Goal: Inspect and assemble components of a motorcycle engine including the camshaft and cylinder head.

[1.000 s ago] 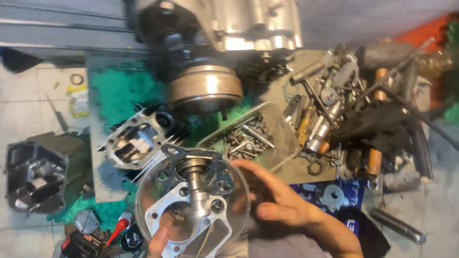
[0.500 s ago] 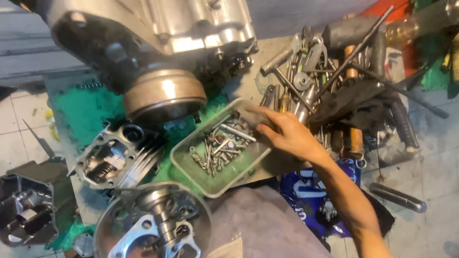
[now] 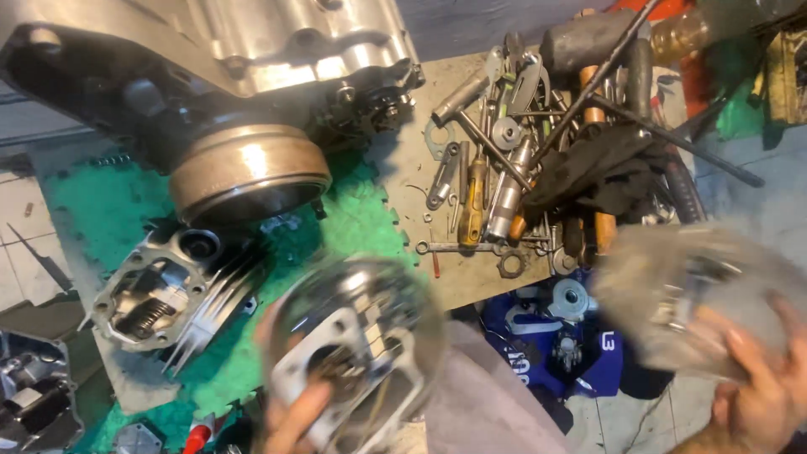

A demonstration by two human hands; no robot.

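- The engine case fills the top left of my view, its round bronze-coloured drum facing down toward the green mat.
- Right of it lies a heap of tools (wrenches, drivers, a dark rag on top), spread over a grey board.
- Low and centre, I see the left hand holding a round metal cover up close to the camera; the fingers wrap its lower rim from beneath, closed on it, though motion blur hides how tightly.
- At the right edge, the right hand grips the tray, which is lifted clear of the floor and badly smeared; the fingers curl round its near side, and I cannot make out what lies in it.
- The finned cylinder head rests on the mat, left of the cover and apart from it.
- A blue cloth sits between the two hands, with a small round part on it.
- My judgement: both pieces are in mid-carry, cover on the left and tray on the right, neither yet set down anywhere.
- As I judge it, the next move calls for slowing both hands and keeping the tray level, since a tilt could spill whatever it carries.
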